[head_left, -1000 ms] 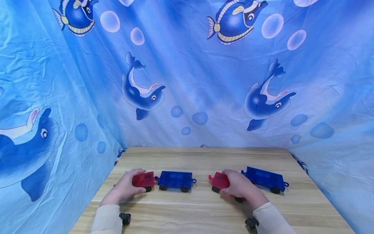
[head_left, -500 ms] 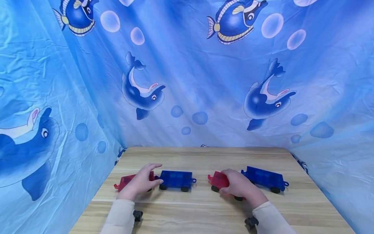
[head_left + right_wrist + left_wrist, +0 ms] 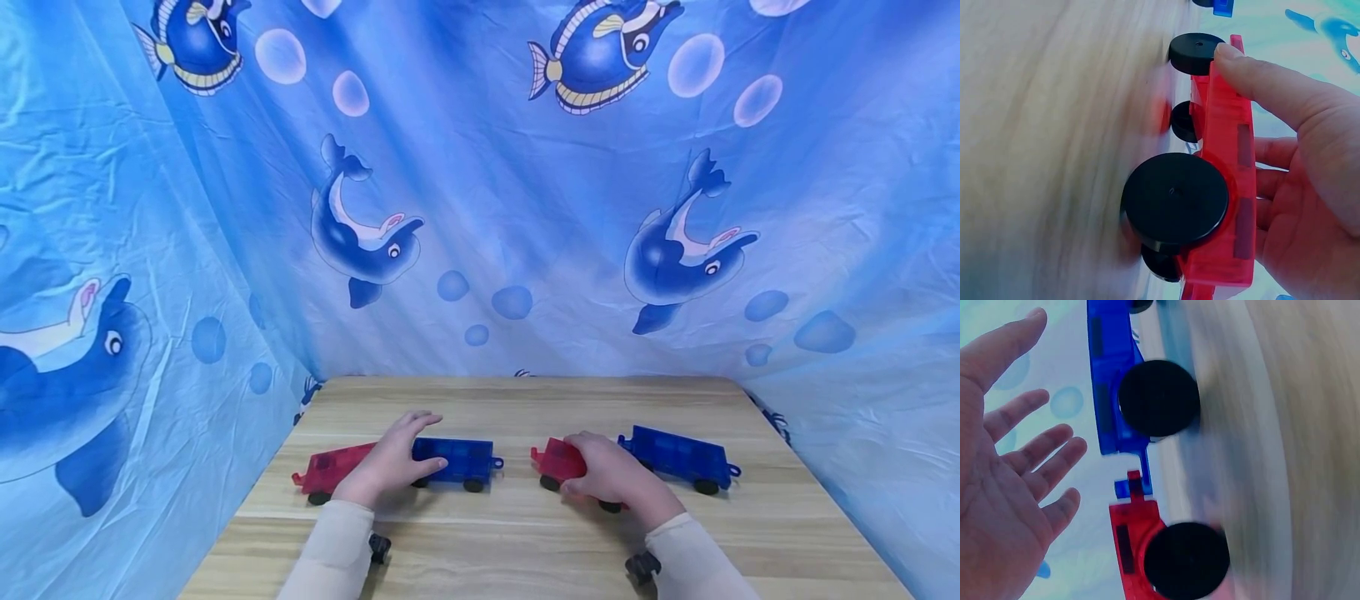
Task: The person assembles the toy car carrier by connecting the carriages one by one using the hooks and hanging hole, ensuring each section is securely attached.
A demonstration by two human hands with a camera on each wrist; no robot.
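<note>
Over on your left, the red left car (image 3: 330, 468) is sitting on the wooden table (image 3: 525, 533), hooked nose to tail with the blue left car (image 3: 457, 461), and your left hand (image 3: 393, 462) is hovering spread over that joint, fingers straight and holding nothing; the left wrist view is showing the palm off the plastic. Moving across, your right hand (image 3: 615, 479) is wrapping the red right car (image 3: 558, 462), thumb pressing along its side, wheels on the wood. Just behind it the blue right car (image 3: 678, 458) is standing near, whether coupled I cannot tell. Risk, as I'm reading it: a careless brush from that open left hand could be popping the little hook loose or rolling the pair away, since these wheels look free. Room is lying between the two trains and toward the back; the table's left edge is running close to the red left car, with the blue curtain (image 3: 187, 292) hanging beside it.
</note>
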